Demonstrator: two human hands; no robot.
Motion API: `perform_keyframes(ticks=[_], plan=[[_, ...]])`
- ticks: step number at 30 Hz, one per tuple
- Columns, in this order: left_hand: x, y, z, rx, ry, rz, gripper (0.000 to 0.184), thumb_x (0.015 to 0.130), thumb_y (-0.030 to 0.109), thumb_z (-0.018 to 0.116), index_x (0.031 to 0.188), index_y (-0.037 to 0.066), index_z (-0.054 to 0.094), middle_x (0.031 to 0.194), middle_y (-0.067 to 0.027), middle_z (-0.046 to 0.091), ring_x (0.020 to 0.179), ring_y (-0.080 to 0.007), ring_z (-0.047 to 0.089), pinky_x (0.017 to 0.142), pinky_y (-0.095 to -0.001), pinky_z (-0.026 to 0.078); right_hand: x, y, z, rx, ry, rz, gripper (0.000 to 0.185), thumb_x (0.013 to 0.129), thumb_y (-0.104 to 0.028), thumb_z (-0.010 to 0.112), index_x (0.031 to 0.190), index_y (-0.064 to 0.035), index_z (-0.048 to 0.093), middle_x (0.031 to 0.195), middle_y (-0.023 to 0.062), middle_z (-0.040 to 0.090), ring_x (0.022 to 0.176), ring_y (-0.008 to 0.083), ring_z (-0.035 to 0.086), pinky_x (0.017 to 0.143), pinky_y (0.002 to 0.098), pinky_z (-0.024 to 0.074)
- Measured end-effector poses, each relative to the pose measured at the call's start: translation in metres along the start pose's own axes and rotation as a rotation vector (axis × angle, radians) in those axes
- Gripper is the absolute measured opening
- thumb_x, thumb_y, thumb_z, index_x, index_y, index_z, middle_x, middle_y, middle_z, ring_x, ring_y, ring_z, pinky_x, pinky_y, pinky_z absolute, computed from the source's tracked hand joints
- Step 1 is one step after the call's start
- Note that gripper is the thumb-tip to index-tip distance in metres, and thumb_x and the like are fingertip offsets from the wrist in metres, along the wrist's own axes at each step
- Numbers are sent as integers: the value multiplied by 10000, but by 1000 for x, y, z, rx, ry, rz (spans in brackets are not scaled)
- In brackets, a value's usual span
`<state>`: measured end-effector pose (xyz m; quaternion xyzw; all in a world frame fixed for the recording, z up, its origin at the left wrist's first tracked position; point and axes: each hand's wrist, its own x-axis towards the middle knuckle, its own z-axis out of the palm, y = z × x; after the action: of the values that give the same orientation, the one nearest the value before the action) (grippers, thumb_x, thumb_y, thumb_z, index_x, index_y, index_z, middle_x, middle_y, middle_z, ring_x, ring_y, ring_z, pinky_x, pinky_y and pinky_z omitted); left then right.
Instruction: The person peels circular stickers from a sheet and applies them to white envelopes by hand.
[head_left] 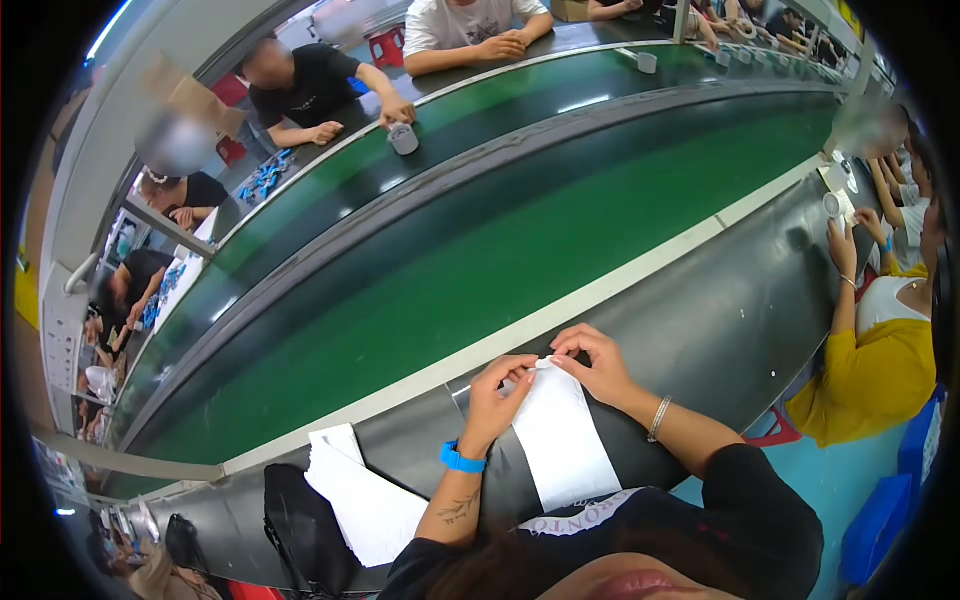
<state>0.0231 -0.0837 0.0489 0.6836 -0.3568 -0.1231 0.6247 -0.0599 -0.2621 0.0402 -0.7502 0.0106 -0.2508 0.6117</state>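
A white sheet point(568, 445), which looks like paper or thin liner, lies lengthwise on the black worktop in front of my body. At its far end my left hand point(497, 396) pinches the left corner between thumb and fingers. My right hand point(596, 366) is closed on the same end from the right, its fingertips close to the left ones. Between the fingertips shows a small raised white bit point(545, 363); whether it is the sheet's own edge or a separate piece, I cannot tell. More white sheets point(365, 500) lie to the left of my left forearm.
Beyond the worktop point(700, 310) runs a green conveyor belt point(480, 265) with a pale rail. A black bag point(300, 530) lies at the left. Across the belt a person's hand holds a grey cup-shaped part point(403, 139). At right, a person in yellow holds a white round part point(834, 206).
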Motion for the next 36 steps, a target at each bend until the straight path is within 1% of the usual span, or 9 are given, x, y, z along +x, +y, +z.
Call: perform_keyframes(ticks=[7, 10, 14, 20, 23, 26, 29, 33, 36], plan=[[1, 7, -1, 6, 6, 2, 249, 822, -15, 666, 1071, -1, 669, 947, -80, 661, 817, -116, 594, 722, -237, 465, -2, 4, -1, 65, 58, 76, 88, 805, -30, 718, 863, -6, 656, 972, 92, 635, 800, 112, 575, 708, 233, 470], [2, 10, -1, 40, -1, 9, 241, 815, -4, 682, 1056, 5, 674, 960, -76, 658, 816, -123, 600, 707, -244, 473, -1, -2, -3, 101, 31, 114, 75, 814, -24, 711, 866, -6, 660, 993, 88, 623, 803, 108, 567, 719, 226, 463], [2, 10, -2, 56, 11, 27, 233, 810, 2, 692, 1042, 5, 676, 958, -69, 658, 816, -127, 605, 706, -244, 475, 0, -1, -4, 58, 8, 46, 74, 818, -29, 708, 875, -11, 666, 992, 85, 625, 803, 109, 569, 719, 225, 466], [0, 4, -3, 15, 3, 12, 251, 813, -24, 678, 1063, -6, 661, 1032, -88, 626, 858, -126, 596, 732, -235, 478, 2, 3, 2, 15, 21, -17, 93, 811, -42, 721, 879, -9, 667, 985, 84, 639, 785, 116, 600, 674, 232, 486], [0, 0, -2, 64, 27, 33, 254, 794, -10, 696, 1046, 6, 670, 1037, -102, 650, 840, -141, 610, 711, -247, 488, 1, 0, 4, -17, 12, -41, 103, 816, -69, 725, 883, -18, 667, 953, 69, 642, 762, 116, 593, 660, 241, 481], [-1, -4, 0, -10, 43, 17, 213, 786, -26, 700, 994, 3, 671, 1042, -102, 653, 848, -139, 600, 719, -242, 481, 2, -4, 3, -6, 37, -16, 116, 822, -95, 724, 882, -22, 657, 934, 66, 639, 738, 119, 582, 646, 245, 473], [-1, 2, -2, 60, 6, 33, 179, 781, -33, 702, 954, 1, 672, 1050, -103, 652, 850, -139, 596, 714, -240, 477, 2, -5, 2, 13, 6, 47, 98, 826, -70, 717, 884, -13, 663, 981, 91, 636, 810, 130, 601, 682, 250, 489], [-1, 2, -1, 48, 22, 21, 160, 777, -36, 706, 931, -3, 673, 1049, -101, 652, 820, -129, 582, 706, -236, 473, 2, -1, 3, -2, 11, -19, 118, 825, -106, 717, 872, -20, 652, 929, 54, 632, 746, 125, 577, 652, 257, 461], [-1, 3, 0, 51, 20, 19, 156, 777, -34, 709, 926, -3, 672, 1042, -100, 652, 808, -126, 577, 703, -236, 472, 3, -4, 2, -28, -14, -48, 115, 827, -112, 711, 858, -18, 652, 926, 57, 630, 763, 134, 583, 661, 263, 460]])
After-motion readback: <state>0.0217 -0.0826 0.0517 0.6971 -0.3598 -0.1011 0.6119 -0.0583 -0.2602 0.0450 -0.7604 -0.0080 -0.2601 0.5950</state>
